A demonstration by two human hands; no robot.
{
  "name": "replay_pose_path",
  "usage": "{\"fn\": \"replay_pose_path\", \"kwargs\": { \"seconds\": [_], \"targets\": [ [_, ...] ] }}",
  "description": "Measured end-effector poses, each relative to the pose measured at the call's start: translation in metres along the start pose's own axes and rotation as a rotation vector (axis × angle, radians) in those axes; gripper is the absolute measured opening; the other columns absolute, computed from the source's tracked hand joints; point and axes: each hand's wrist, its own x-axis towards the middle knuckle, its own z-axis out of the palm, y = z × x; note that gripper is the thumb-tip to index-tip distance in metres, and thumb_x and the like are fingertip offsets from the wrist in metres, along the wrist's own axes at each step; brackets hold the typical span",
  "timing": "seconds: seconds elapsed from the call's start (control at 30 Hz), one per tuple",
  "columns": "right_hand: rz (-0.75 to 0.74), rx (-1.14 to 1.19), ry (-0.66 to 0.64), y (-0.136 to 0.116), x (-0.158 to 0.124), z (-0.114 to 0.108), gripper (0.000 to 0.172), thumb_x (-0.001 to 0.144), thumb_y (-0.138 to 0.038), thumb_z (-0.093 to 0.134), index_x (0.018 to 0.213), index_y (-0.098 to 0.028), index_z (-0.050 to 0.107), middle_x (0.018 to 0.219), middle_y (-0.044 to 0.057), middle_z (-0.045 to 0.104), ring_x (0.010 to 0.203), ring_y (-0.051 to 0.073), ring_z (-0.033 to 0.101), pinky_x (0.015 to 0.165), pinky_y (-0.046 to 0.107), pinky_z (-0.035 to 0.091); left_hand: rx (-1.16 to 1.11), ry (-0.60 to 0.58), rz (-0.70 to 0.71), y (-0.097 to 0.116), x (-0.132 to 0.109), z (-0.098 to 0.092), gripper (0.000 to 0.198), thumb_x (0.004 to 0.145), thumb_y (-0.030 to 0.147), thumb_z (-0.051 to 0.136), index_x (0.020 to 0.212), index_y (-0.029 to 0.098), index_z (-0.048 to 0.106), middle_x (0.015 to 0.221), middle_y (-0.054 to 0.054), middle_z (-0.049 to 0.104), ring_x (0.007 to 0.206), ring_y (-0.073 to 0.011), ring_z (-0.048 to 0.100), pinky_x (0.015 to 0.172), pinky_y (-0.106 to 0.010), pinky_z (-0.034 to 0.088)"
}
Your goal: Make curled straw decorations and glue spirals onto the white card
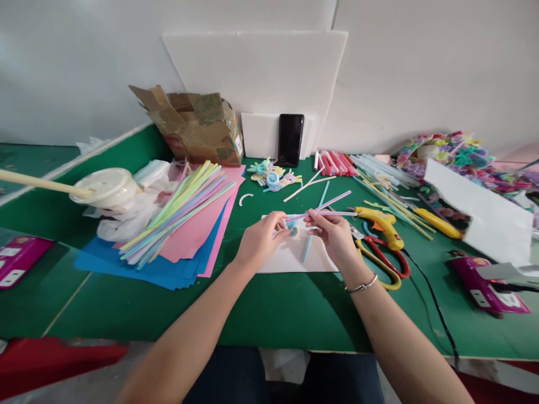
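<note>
Left hand [261, 238] pinches a curled paper piece [293, 229]; right hand [334, 233], close by, grips a lilac strip [337, 213]; glue gun [381, 221] just beyond it.

Craft workshop. Green counter [269, 314] against a white wall: straws [177, 216] on coloured paper [185, 252] at left, glue gun [381, 221] and scissors [385, 261] at right, finished straw flowers [455, 154] far right.
</note>
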Motion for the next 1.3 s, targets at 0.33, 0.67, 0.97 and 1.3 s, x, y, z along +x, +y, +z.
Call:
{"fn": "replay_pose_path", "kwargs": {
  "seconds": [0.33,0.67,0.97,1.3],
  "targets": [
    [0.173,0.104,-0.014,-0.001,0.002,0.0,0.018,0.058,-0.031,0.08,0.064,-0.015,0.072,0.062,0.004,0.071,0.051,0.009,0.063,0.048,0.016,0.053,0.545,0.221,0.546,-0.003,0.0,-0.006,0.014,0.091,0.026,0.05,0.098,0.019,0.06,0.081,-0.004,0.07,0.075,-0.0146,0.066,0.066,-0.024,0.048],
    [0.26,0.154,-0.061,-0.001,0.001,0.001,0.01,0.063,-0.023,0.076,0.067,-0.015,0.072,0.062,0.003,0.071,0.05,0.008,0.064,0.046,0.012,0.052,0.474,0.294,0.702,0.0,0.0,-0.011,0.005,0.087,0.015,0.055,0.087,0.016,0.06,0.077,-0.003,0.07,0.071,-0.0122,0.066,0.065,-0.022,0.049],
    [0.203,0.141,-0.111,0.0,0.0,0.001,0.015,0.062,-0.028,0.078,0.068,-0.016,0.071,0.065,0.003,0.072,0.056,0.01,0.065,0.049,0.014,0.052,0.522,0.265,0.511,-0.001,0.0,-0.01,0.019,0.091,0.024,0.047,0.079,0.017,0.06,0.067,-0.002,0.067,0.062,-0.013,0.062,0.057,-0.023,0.043],
    [-0.016,0.085,-0.028,-0.003,-0.003,0.002,0.02,0.058,-0.033,0.08,0.069,-0.017,0.074,0.067,0.003,0.07,0.061,0.011,0.063,0.054,0.02,0.053,-0.83,-0.26,-0.634,0.006,0.011,-0.007,0.018,0.081,0.016,0.054,0.063,0.014,0.053,0.054,0.003,0.05,0.047,-0.0066,0.05,0.054,-0.019,0.046]
  ]
}}
